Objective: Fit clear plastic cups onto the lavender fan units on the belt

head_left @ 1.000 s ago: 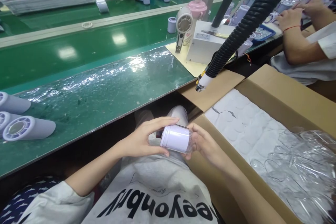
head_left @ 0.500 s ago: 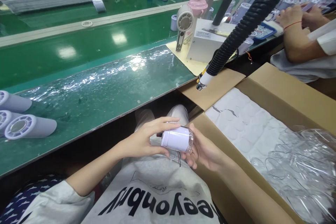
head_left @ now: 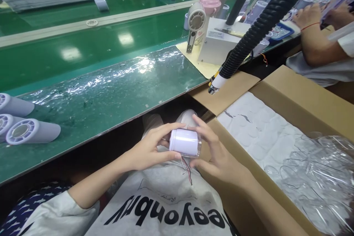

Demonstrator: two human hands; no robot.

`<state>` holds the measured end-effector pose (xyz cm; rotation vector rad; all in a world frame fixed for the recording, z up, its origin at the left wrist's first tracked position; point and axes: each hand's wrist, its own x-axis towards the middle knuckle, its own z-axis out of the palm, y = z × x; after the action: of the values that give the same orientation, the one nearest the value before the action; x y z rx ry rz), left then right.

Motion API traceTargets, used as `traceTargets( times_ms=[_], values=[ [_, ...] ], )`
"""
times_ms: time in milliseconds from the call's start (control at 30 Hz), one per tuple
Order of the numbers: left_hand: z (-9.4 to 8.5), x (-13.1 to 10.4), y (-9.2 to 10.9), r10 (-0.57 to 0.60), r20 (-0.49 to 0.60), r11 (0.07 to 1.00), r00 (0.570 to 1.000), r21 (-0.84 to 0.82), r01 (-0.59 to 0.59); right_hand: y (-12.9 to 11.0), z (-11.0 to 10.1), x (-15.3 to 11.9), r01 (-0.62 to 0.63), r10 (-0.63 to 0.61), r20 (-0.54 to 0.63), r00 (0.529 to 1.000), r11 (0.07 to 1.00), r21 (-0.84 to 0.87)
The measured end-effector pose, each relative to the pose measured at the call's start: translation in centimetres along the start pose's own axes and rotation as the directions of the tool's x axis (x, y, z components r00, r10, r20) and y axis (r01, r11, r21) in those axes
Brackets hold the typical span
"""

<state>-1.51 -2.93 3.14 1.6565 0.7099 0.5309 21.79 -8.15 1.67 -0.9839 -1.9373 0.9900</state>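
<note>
Left hand [head_left: 155, 147] is wrapped around a lavender cylinder [head_left: 184, 142], thumb on the near side, fingers on the far side. Right hand [head_left: 218, 153] is spread wide about the cylinder's clear-edged right end; contact cannot be confirmed. The grip at the ridged end appears meant to steady the cylinder and leave its other end reachable. Its position is just left of the cardboard box [head_left: 301, 114].

From left to right: lavender tubes [head_left: 41, 131] lie on their sides on the desk [head_left: 132, 88], well left of the box, probably parked within reach. Thin wires [head_left: 189, 174] hang below the cylinder, left of the box, seemingly loose. A handheld fan [head_left: 196, 22] stands upright beyond the box's far left corner. A black ribbed hose [head_left: 250, 40] slants down toward the box's flap [head_left: 233, 88], presumably hung to spare desk space. Clear plastic parts [head_left: 320, 169] lie heaped inside the box, near a white sheet [head_left: 254, 125]; folded-out flaps leave them accessible.
</note>
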Motion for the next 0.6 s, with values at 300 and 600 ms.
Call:
traceTargets(
  times_ms=[300,600],
  values=[
    [-0.3,0.0,-0.5,-0.035,0.127,0.980,0.991,-0.189,0.059,0.4,0.8,-0.5,-0.294,0.317,0.044,0.947,0.806,0.513],
    [0.4,0.3,-1.7,-0.195,0.219,0.866,0.956,-0.420,0.272,0.1,0.8,-0.6,-0.404,0.422,0.069,0.904,0.788,0.464]
  ],
)
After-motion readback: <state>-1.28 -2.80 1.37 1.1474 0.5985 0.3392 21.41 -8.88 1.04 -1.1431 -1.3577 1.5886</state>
